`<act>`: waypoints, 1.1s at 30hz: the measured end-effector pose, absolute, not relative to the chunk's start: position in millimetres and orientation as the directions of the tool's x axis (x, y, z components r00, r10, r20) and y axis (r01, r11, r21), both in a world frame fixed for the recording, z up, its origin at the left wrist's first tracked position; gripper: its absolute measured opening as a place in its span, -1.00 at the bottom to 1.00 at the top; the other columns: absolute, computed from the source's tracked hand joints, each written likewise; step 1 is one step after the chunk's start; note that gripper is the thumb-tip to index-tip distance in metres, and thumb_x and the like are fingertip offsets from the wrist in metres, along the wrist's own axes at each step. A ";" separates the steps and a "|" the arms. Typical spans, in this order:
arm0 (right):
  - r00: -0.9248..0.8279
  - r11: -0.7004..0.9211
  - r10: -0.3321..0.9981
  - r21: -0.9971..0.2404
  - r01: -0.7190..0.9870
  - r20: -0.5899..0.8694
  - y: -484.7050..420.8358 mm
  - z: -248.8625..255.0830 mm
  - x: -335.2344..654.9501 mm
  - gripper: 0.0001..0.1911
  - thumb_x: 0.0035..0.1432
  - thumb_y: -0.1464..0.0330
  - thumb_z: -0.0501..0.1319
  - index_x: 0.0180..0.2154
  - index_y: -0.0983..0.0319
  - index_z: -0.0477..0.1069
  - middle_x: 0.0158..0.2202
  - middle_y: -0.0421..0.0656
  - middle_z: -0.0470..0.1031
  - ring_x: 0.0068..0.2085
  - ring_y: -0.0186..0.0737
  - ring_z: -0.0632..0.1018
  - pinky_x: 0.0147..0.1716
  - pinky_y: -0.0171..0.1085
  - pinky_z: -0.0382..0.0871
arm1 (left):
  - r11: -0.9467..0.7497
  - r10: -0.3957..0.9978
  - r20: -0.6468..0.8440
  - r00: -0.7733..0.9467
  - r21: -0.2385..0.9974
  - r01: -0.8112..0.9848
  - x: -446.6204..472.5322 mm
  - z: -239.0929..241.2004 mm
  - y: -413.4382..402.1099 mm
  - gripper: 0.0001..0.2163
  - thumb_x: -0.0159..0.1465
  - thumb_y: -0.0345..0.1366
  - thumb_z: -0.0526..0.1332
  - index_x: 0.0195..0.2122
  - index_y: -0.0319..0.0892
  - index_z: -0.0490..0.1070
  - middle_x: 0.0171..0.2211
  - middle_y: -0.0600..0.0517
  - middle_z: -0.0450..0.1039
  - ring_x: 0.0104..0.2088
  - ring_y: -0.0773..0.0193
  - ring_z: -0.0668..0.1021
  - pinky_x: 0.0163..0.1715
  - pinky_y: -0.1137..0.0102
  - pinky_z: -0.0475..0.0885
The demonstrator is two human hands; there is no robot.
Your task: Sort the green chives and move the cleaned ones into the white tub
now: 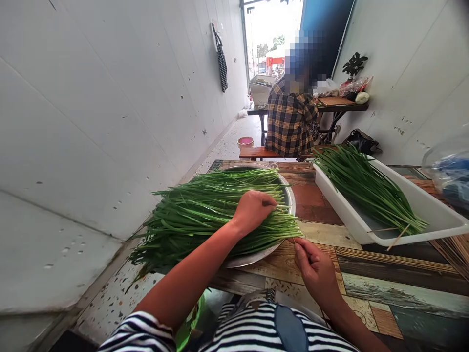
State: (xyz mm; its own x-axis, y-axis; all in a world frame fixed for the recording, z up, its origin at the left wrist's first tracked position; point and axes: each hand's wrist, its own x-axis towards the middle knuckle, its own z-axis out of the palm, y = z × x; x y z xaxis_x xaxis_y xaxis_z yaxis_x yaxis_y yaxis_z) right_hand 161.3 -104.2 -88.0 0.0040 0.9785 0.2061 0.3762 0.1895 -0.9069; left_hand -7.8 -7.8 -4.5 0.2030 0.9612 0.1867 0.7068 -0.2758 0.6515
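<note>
A big heap of long green chives (205, 210) lies across a round metal basin (289, 195) on the patterned table. My left hand (252, 209) rests on top of the heap near the cut ends, fingers curled and pinching a few stalks. My right hand (314, 266) is at the basin's front edge by the stalk ends, thumb and fingers pinched on something thin that I cannot make out.
A white rectangular tray (351, 215) with more chives (366, 188) stands to the right, thin sticks beside it. A clear plastic bag (447, 168) is at far right. A person in a plaid shirt (289, 120) sits beyond at another table. A white wall runs along the left.
</note>
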 end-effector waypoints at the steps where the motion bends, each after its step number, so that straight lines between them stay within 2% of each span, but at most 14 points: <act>1: 0.004 0.192 0.978 -0.906 0.377 0.210 -104.1 -88.2 161.2 -0.60 0.20 0.18 0.04 -0.15 0.31 0.49 -0.68 -0.22 0.34 -0.62 -0.32 0.38 -0.68 -0.42 0.21 | -0.263 0.965 0.185 0.187 0.663 0.701 -7.3 -4.8 -8.4 -0.88 0.05 -0.41 0.23 -0.42 -0.16 0.56 -0.42 0.10 0.57 -0.39 0.35 0.54 -0.23 0.47 0.40; 12: 0.001 0.164 0.984 -0.907 0.389 0.179 -104.6 -92.1 161.8 -0.58 0.20 0.19 0.03 -0.16 0.35 0.48 -0.64 -0.21 0.29 -0.61 -0.33 0.34 -0.67 -0.41 0.19 | -0.217 0.976 0.175 0.131 0.693 0.688 -3.1 -6.6 -10.3 -0.90 0.02 -0.42 0.24 -0.47 -0.18 0.55 -0.47 0.09 0.56 -0.43 0.35 0.52 -0.29 0.46 0.38; 19: 0.005 0.106 0.993 -0.935 0.340 0.115 -105.8 -94.1 161.1 -0.54 0.20 0.17 0.02 -0.13 0.40 0.45 -0.63 -0.23 0.25 -0.63 -0.36 0.28 -0.69 -0.40 0.12 | -0.242 0.969 0.211 0.132 0.674 0.698 -1.8 -7.8 -11.2 -0.92 0.02 -0.42 0.26 -0.48 -0.17 0.55 -0.45 0.08 0.56 -0.38 0.33 0.54 -0.28 0.44 0.37; 33: 0.021 0.110 0.992 -0.916 0.387 0.128 -106.2 -91.2 160.2 -0.54 0.19 0.16 0.02 -0.15 0.40 0.46 -0.66 -0.24 0.22 -0.65 -0.36 0.25 -0.71 -0.40 0.09 | -0.268 0.958 0.254 0.131 0.636 0.724 0.6 -9.0 -14.0 -0.92 0.04 -0.43 0.25 -0.49 -0.16 0.54 -0.46 0.09 0.56 -0.39 0.32 0.53 -0.29 0.43 0.36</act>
State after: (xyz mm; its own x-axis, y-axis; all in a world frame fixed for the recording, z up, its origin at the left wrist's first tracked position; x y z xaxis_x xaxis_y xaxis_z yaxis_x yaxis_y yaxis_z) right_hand 160.2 -106.2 -91.2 0.0206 0.9916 0.1280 0.3868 0.1102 -0.9156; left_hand 0.6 -14.0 -9.0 0.1314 0.9583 0.2538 0.7237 -0.2677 0.6361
